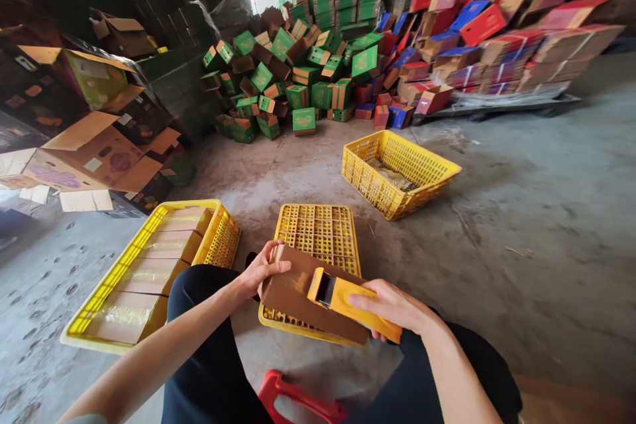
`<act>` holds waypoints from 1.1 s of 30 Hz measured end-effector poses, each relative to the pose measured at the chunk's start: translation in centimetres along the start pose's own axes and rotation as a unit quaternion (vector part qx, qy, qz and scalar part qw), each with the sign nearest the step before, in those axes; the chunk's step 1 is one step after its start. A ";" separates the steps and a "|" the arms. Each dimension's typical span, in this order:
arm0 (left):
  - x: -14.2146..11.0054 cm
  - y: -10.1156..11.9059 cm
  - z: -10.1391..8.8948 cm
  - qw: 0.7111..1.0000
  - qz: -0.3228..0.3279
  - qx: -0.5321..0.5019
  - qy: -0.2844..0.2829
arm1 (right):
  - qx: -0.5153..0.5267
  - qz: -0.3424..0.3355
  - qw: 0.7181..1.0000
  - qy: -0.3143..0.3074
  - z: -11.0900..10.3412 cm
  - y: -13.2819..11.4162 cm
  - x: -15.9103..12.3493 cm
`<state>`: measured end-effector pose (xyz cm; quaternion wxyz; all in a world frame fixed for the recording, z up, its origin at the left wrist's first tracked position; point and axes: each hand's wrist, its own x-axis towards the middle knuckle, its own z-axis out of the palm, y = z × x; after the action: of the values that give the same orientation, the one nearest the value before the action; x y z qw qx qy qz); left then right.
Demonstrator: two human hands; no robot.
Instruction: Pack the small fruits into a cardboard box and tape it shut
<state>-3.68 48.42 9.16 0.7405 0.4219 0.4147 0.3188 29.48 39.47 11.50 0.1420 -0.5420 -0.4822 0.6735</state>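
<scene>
A brown cardboard box (291, 291) lies tilted across an upturned yellow crate (318, 232) between my knees. My left hand (265, 269) grips the box's left end, thumb on top and fingers over the far edge. In my right hand (385, 305) is a yellow tool that looks like a tape dispenser (340, 295), its wide head with a black opening over the top of the box. Whether the head touches the cardboard, I cannot tell. The right fingers wrap round the tool's body.
At my left, a yellow crate (218, 242) holds several taped cardboard boxes (134, 278). Another yellow crate (402, 192) stands ahead to the right. A red plastic piece (298, 397) sits between my legs. Green boxes (303, 120), red and blue boxes (430, 99) and open cartons (89, 146) lie piled beyond.
</scene>
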 end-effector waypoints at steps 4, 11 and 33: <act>1.6 -5.2 -0.7 0.999 -0.026 -0.022 0.005 | -0.024 0.040 0.999 -0.007 -0.5 0.3 1.0; 1.0 -7.6 -3.8 0.952 0.105 0.274 0.086 | -0.039 0.042 0.998 -0.022 0.3 -1.5 3.8; 1.1 -10.6 -5.7 0.620 0.342 0.687 -0.162 | -0.116 0.063 0.991 0.012 0.8 -4.3 3.4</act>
<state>-6.89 46.69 -2.31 0.1276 0.9640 0.2121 0.0972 26.11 43.68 12.87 0.0412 -0.5925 -0.5202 0.6137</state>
